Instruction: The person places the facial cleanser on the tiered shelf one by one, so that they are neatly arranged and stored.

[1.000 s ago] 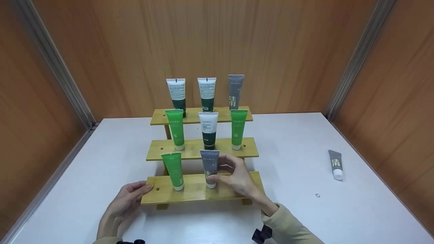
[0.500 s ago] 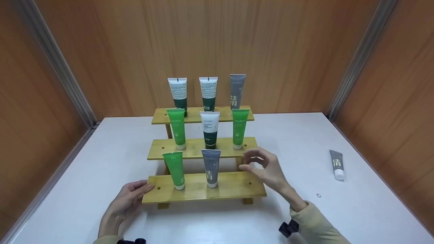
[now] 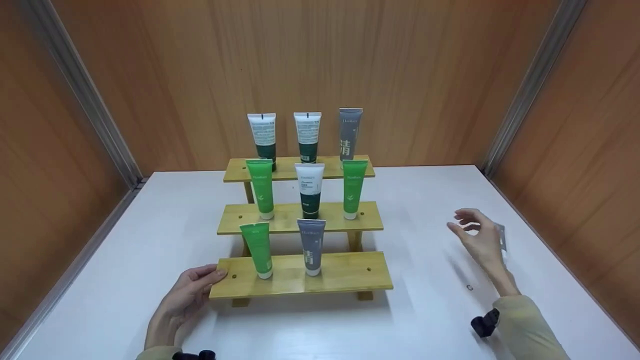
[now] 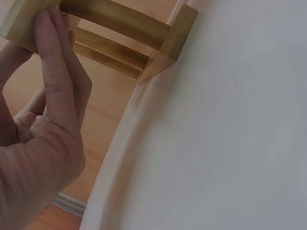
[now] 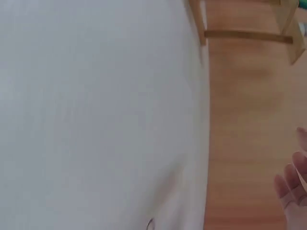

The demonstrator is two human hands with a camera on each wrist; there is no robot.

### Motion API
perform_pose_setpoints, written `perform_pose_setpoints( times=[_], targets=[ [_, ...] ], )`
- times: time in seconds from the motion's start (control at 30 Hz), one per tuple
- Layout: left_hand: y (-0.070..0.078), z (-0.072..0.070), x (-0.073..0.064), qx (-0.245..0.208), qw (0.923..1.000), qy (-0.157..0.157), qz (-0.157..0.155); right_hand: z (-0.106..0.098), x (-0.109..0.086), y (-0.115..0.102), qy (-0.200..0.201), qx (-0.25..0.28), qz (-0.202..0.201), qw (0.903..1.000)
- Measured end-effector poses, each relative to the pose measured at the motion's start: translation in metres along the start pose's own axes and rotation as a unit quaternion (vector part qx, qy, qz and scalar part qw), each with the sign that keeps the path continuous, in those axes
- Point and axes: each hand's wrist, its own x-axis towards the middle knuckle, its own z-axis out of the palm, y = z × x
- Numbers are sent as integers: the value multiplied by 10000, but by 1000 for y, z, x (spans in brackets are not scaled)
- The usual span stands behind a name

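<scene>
A three-step wooden display stand (image 3: 350, 274) faces me in the head view. My left hand (image 3: 181, 296) pinches the left end of its lowest shelf, thumb on top and fingers below. On that shelf a green squeeze tube (image 3: 257, 250) and a grey squeeze tube (image 3: 312, 246) stand upright on their caps. My right hand (image 3: 482, 245), holding nothing, hovers at the right with thumb and fingers loosely curved apart. It partly covers another grey tube (image 3: 502, 234) lying on the table. The right wrist view catches only some fingertips (image 5: 293, 179).
On the middle shelf stand two green tubes (image 3: 353, 187) with a white and dark green tube (image 3: 310, 182) between them. The top shelf bears two white and dark tubes (image 3: 263, 131) and a grey one (image 3: 349, 129). A small ring (image 3: 469, 287) lies on the white table (image 3: 420, 210).
My right hand has let go of the grey tube on the lowest shelf and moved right, over to the lying grey tube. The left hand keeps its hold on the shelf.
</scene>
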Motion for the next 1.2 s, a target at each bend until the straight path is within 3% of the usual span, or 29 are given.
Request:
perform_pose_setpoints(
  times=[0.1,0.23,0.4,0.6,0.97,1.2],
  targets=[
    [0,0,0,-57,10000,5,-18,-17,-1,20,76,-627,326,9975],
    [0,-2,-1,-208,9998,-35,-29,-35,-4,36,-113,-1085,806,9908],
    [1,-2,-2,-271,9996,-42,-19,-51,-6,48,-703,-1185,1415,9803],
    [0,-2,-1,-200,9998,-14,-15,-62,-8,58,-1427,-1220,2070,9602],
    [1,-1,-3,-245,9996,-136,-19,-72,-11,61,-2077,-900,2341,9455],
    [2,-2,-2,-318,9994,-125,-75,-70,-12,62,-2114,-1025,2347,9433]
  ],
)
